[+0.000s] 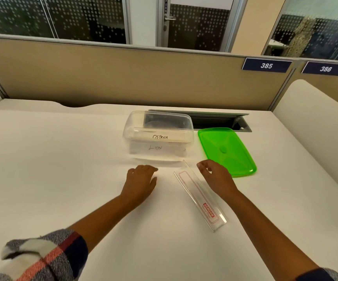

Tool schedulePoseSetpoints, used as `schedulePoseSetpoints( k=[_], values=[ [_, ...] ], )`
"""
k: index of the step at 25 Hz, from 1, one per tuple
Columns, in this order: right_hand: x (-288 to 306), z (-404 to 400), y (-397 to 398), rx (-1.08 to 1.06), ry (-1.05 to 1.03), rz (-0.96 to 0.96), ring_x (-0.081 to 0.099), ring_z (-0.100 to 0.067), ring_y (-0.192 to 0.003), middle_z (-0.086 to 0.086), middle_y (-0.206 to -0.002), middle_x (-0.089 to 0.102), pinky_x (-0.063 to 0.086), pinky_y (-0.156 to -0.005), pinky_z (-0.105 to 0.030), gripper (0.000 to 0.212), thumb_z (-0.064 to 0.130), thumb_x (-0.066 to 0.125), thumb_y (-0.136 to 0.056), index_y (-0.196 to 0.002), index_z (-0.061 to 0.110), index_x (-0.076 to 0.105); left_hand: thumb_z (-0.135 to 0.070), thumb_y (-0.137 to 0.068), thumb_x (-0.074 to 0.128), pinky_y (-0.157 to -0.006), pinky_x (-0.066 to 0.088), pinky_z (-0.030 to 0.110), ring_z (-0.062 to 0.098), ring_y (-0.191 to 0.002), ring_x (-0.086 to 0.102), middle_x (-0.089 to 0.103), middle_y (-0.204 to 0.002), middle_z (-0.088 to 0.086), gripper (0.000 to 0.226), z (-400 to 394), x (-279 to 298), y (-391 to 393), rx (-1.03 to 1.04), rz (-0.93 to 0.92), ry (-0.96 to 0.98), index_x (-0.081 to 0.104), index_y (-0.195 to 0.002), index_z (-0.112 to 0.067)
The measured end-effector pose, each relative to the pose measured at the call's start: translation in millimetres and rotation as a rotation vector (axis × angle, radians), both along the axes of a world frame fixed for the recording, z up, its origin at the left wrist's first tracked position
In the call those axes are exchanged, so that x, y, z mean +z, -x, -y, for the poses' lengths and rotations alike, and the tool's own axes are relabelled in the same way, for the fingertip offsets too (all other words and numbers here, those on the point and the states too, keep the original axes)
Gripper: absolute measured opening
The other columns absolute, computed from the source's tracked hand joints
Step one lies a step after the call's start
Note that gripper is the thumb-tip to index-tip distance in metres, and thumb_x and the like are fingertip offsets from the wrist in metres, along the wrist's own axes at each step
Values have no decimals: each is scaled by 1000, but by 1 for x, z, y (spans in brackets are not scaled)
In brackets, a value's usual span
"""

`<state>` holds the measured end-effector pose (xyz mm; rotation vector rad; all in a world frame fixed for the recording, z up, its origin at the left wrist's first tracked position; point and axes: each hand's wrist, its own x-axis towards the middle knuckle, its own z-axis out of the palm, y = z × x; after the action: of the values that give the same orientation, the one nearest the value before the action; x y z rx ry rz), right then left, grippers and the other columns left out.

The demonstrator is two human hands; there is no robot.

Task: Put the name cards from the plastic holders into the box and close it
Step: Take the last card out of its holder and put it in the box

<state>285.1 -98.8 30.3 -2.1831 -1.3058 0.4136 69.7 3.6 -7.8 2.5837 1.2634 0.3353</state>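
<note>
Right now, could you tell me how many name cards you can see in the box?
2: the OSTRICH card leans across the clear box, and the LION card lies below it. More may be hidden underneath.

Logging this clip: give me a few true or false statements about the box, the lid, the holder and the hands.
1. The green lid is on the box. False: it lies on the desk to the box's right.
2. Cards reading OSTRICH and LION are in the box. True.
3. The right hand grips the plastic holder. False: it hangs beside it, holding nothing.
4. The left hand holds nothing. True.
5. The holder lies in front of the box. True.
</note>
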Motion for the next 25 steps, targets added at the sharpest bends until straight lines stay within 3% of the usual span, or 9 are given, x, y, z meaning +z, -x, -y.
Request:
schedulePoseSetpoints(
  k=[4,7,10,14,18,22,25],
  values=[
    [-13,16,4,-22,94,-160,59,-27,-104,-10,-113,66,45,-88,-36,44,49,38,-93,-108,14,59,-34,-97,34,-117,13,37,14,-143,19,24,-155,-3,50,24,-37,25,4,-86,53,26,-145,-20],
    [-17,18,6,-24,159,-152,57,-27,-110,-9,-119,64,44,-92,-39,50,55,36,-91,-115,17,57,-32,-97,32,-118,9,36,12,-145,15,22,-155,-7,48,34,-46,34,46,-41,19,26,-144,-24],
    [-15,17,8,29,298,-124,53,-25,-119,-6,-132,57,41,-96,-37,57,58,46,-87,-130,20,47,-32,-97,31,-118,10,35,11,-144,15,23,-155,-9,48,37,-47,36,64,-31,-6,26,-144,-26],
    [-22,19,14,77,368,72,48,-28,-125,-8,-139,50,41,-98,-37,53,41,51,-91,-138,20,37,-32,-97,31,-118,10,34,10,-144,16,23,-155,-9,47,37,-47,36,70,-25,-4,27,-144,-26],
    [-24,20,19,38,297,159,55,-30,-116,-12,-130,58,45,-93,-36,39,21,42,-96,-134,17,44,-31,-97,33,-118,11,35,11,-144,17,25,-155,-8,47,36,-47,36,61,-15,-12,29,-143,-25],
    [-23,20,16,2,195,83,60,-31,-106,-13,-117,66,47,-85,-32,30,11,44,-93,-119,13,59,-33,-96,37,-117,12,35,11,-144,19,29,-153,-7,49,33,-46,37,52,1,36,28,-144,-26],
    [-20,17,13,9,120,-127,64,-32,-98,-17,-106,70,50,-75,-31,27,1,47,-88,-108,7,63,-32,-94,43,-116,15,35,14,-140,29,40,-147,-1,50,27,-41,37,67,89,132,30,-142,-25]
  ],
)
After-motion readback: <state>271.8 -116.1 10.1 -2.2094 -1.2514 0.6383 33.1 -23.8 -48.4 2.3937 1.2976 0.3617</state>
